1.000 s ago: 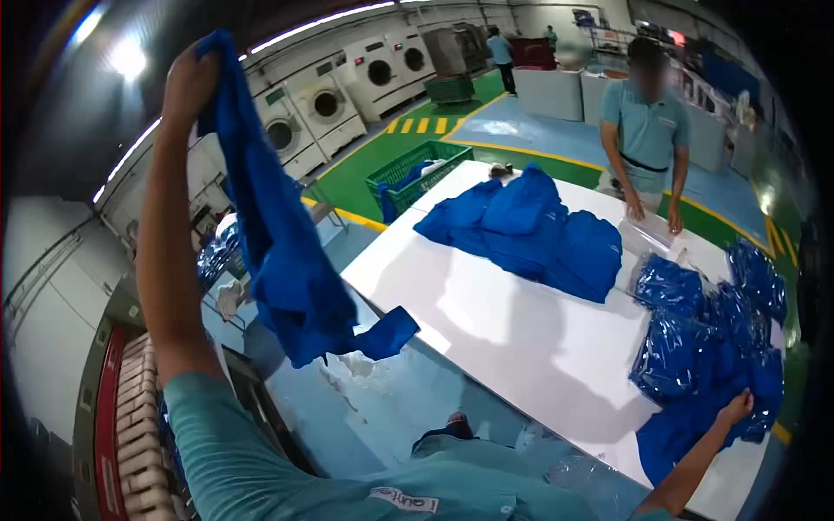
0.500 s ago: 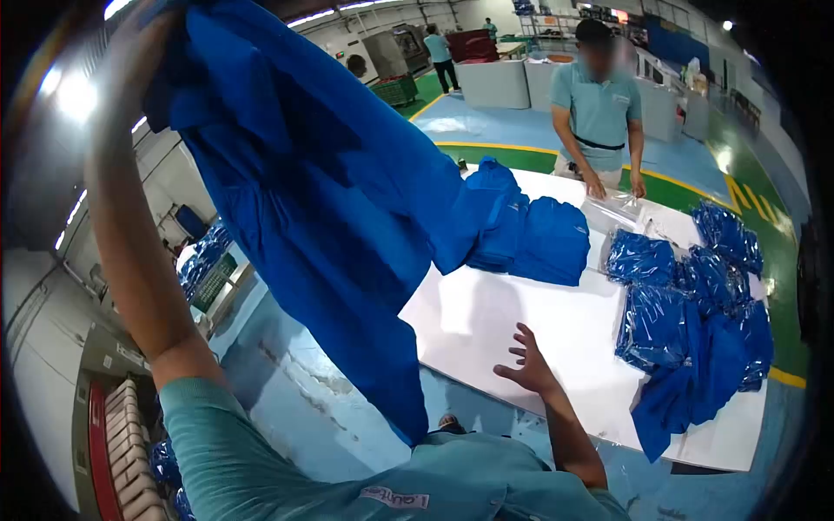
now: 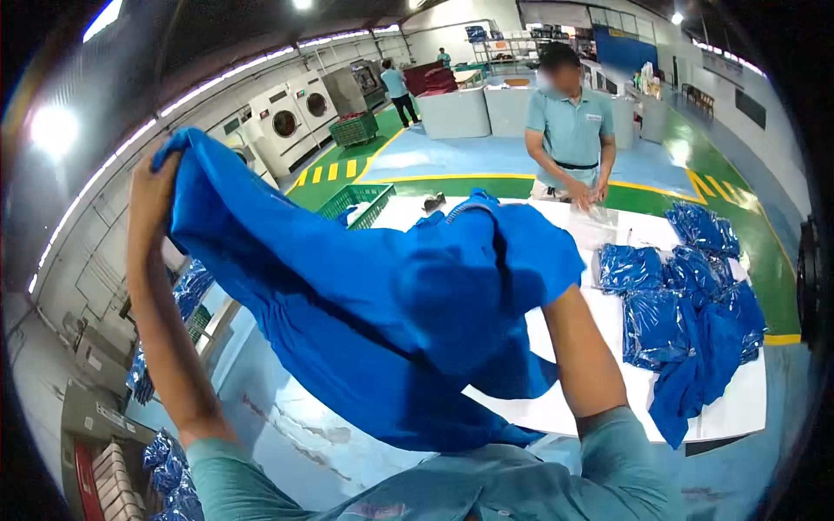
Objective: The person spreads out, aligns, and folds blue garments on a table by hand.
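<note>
A large blue garment (image 3: 347, 286) is spread in the air in front of me, with gathered elastic along part of it. My left hand (image 3: 155, 187), raised at the far left, is closed on one end of the cloth. The right forearm reaches up to the garment's other end, where the cloth hides my right hand and its fingers. Beneath the raised cloth is the white table (image 3: 556, 417), partly covered from sight.
Bagged blue garments (image 3: 656, 326) lie on the table's right side, with a loose blue cloth (image 3: 695, 373) hanging over the near edge. Across the table, a co-worker (image 3: 569, 130) handles clear plastic bags (image 3: 595, 227). A green crate (image 3: 369, 204) stands beyond the table.
The garment has been lowered and spread sideways to the right. My right hand, open over the table before, has moved up behind the cloth. The camera view has tilted upward.
</note>
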The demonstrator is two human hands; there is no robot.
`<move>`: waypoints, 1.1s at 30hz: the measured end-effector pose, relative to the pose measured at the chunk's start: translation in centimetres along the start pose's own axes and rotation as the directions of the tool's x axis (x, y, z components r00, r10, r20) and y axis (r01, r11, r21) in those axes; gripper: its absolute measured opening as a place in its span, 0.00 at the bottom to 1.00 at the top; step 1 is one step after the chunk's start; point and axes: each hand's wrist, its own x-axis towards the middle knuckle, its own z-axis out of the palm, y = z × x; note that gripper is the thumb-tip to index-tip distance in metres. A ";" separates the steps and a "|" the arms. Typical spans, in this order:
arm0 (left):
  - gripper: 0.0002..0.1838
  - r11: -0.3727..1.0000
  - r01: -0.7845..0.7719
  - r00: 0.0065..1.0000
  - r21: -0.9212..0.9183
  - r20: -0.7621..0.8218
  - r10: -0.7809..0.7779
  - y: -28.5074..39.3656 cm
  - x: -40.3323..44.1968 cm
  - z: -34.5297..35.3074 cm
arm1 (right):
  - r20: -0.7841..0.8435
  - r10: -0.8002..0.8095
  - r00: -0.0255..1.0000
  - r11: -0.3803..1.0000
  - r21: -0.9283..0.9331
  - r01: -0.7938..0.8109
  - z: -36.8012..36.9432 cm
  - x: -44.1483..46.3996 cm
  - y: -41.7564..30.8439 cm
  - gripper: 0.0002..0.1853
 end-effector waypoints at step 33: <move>0.10 0.872 0.185 0.982 -0.453 0.043 -0.186 -1.6 -28.6 27.2 | 0.542 0.054 0.839 0.993 -0.119 0.014 -6.6 13.6 -4.2 0.25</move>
